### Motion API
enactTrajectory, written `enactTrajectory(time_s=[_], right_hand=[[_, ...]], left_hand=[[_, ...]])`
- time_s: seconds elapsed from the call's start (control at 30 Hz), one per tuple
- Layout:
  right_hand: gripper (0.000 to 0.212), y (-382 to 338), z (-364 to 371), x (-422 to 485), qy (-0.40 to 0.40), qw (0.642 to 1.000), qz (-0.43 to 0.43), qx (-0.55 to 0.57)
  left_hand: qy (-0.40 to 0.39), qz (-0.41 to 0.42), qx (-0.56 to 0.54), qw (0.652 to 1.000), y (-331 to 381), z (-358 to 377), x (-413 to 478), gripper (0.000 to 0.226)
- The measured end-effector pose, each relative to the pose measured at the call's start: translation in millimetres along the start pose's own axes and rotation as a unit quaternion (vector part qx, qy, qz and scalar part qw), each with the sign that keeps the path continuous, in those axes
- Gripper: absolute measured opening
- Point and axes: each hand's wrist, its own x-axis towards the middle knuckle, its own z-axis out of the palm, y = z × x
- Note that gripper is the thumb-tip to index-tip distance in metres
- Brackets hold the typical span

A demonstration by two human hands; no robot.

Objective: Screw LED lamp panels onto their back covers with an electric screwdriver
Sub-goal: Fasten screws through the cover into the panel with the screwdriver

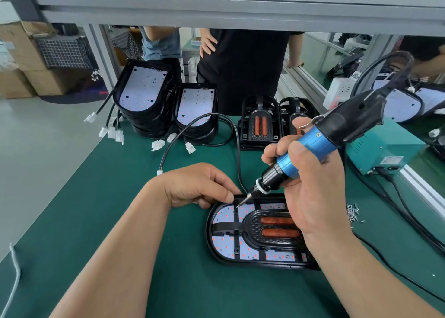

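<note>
A black lamp assembly [240, 231] lies flat on the green mat, its white LED panel showing through a black frame with two orange strips. My right hand [310, 192] grips the blue and black electric screwdriver [313, 149], tilted, with its bit tip on a screw near the assembly's far left edge. My left hand [199, 185] rests at that same far edge, fingers curled, thumb and fingertips touching the rim beside the bit. A black cable [231, 134] runs from the assembly toward the back.
Two stacks of lamp panels [166, 100] with white connectors stand at the back left. Black frames [261, 122] stand behind the work. A teal power unit [385, 149] sits at right, loose screws [354, 213] beside it. Two people stand behind the bench.
</note>
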Motion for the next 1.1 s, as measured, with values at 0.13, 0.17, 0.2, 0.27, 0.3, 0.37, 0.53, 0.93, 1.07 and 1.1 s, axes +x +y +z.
enactTrajectory(time_s=[0.13,0.17,0.2,0.27,0.3,0.37,0.53,0.93,1.07,1.1], right_hand=[[0.034,1.7,-1.3,-1.3,-0.008,1.0,0.003,-0.008],[0.035,2.0,-1.4,-1.8,-0.013,1.0,0.003,-0.008],[0.036,2.3,-1.3,-2.3,-0.018,1.0,0.0,-0.009],[0.038,2.0,-0.2,-2.8,-0.023,1.0,-0.001,-0.007],[0.04,1.8,0.3,-3.0,-0.024,1.0,0.001,-0.006],[0.04,2.0,1.0,-3.7,-0.03,0.999,0.001,-0.009],[0.028,1.6,3.2,-5.7,-0.056,0.998,-0.011,-0.034],[0.031,11.5,-0.6,-3.2,-0.15,0.988,-0.005,-0.044],[0.028,16.2,-1.5,2.9,-0.159,0.986,0.005,-0.049],[0.028,17.1,-1.6,3.8,-0.166,0.985,0.008,-0.05]], left_hand=[[-0.003,0.001,-0.002,1.0,-0.2,0.3,-0.3,0.025],[-0.003,0.002,-0.004,1.0,-0.1,0.4,-0.2,0.025],[-0.003,0.003,-0.005,1.0,-0.1,0.6,-0.2,0.024],[-0.004,0.004,-0.004,1.0,0.0,0.4,-0.5,0.024],[-0.006,0.005,-0.003,1.0,0.2,0.3,-0.7,0.024],[-0.008,0.005,-0.001,1.0,0.4,0.3,-1.0,0.025],[-0.004,0.006,0.002,1.0,-0.2,0.6,-0.1,0.025],[0.017,0.008,0.009,1.0,1.8,5.5,0.8,0.028],[0.025,0.007,0.005,1.0,2.5,7.9,2.8,0.019],[0.025,0.006,0.008,1.0,3.1,8.5,3.0,0.016]])
